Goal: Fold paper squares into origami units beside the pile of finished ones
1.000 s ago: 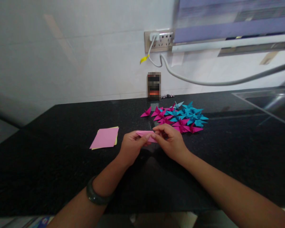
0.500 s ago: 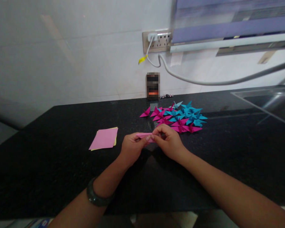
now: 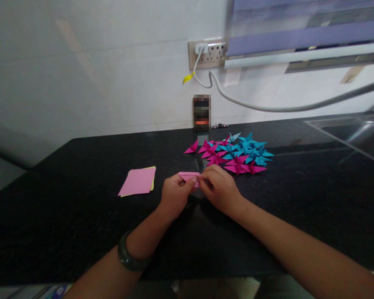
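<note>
Over the head feed, I had the left hand (image 3: 175, 194) pinching the folded pink paper (image 3: 187, 175) and the right hand (image 3: 222, 187) nipping its right end. Square sheets (image 3: 137, 181) lay left of the grip, and magenta and blue paper cranes (image 3: 237, 161) lay beyond it, rightward, on the black counter (image 3: 81, 207).

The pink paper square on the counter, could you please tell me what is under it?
Yellow paper peeks out beneath the pink square, mainly at the right; anything else underneath is covered.
</note>
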A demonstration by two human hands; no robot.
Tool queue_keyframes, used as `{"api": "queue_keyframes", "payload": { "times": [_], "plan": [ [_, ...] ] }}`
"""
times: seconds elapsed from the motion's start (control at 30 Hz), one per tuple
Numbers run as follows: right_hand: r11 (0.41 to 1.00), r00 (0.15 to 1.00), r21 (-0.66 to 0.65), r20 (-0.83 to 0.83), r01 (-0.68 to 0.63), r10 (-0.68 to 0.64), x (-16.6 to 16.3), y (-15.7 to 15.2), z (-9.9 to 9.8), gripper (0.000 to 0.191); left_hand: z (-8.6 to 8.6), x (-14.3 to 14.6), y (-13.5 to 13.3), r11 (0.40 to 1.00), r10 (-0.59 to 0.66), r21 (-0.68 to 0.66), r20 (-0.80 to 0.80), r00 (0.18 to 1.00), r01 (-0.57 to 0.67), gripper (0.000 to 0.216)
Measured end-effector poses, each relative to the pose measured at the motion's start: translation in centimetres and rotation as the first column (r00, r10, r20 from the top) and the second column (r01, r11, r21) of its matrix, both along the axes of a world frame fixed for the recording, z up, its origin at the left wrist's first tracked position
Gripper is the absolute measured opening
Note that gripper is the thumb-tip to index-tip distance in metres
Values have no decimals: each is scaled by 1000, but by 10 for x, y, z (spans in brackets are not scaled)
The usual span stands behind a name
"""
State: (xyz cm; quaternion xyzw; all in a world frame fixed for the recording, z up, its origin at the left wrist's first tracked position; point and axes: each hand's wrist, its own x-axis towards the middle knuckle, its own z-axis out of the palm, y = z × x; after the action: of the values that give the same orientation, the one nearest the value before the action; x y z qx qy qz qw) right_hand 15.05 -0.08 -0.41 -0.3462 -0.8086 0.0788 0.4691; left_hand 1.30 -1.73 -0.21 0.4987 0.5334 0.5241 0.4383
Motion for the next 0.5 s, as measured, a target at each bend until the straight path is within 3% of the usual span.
{"api": "queue_keyframes", "payload": {
  "times": [0.1, 0.17, 0.2, 0.27, 0.37, 0.43, 0.5],
  "plan": [
    [999, 999, -39, -22, -36, 35, -1, 0, 0, 15, 0, 0, 0, 1000, 8, -2, 30, 1000, -8, 18],
    [980, 991, -184, -121, -76, 54, 1, 1, 1, 14, 0, 0, 1, 1000, 1, 0, 40, 999, -1, 17],
    [951, 980, -290, -191, -107, 52, 2, 3, 2, 13, 0, 0, 1, 1000, -11, 2, 39, 999, 11, 17],
    [837, 939, -507, -344, -209, 26, 4, 5, 3, 13, 1, 0, 0, 999, -41, 4, 29, 999, 41, 18],
    [647, 854, -658, -520, -384, -22, 4, 8, 4, 16, 2, 0, 0, 998, -65, 3, 24, 998, 65, 19],
    [598, 830, -675, -557, -432, -28, 4, 9, 4, 18, 3, 0, -1, 998, -70, 4, 18, 997, 70, 20],
    [607, 848, -677, -529, -417, -7, 5, 9, 4, 18, 3, 0, 0, 998, -66, 8, -1, 998, 66, 21]
  ]
}}
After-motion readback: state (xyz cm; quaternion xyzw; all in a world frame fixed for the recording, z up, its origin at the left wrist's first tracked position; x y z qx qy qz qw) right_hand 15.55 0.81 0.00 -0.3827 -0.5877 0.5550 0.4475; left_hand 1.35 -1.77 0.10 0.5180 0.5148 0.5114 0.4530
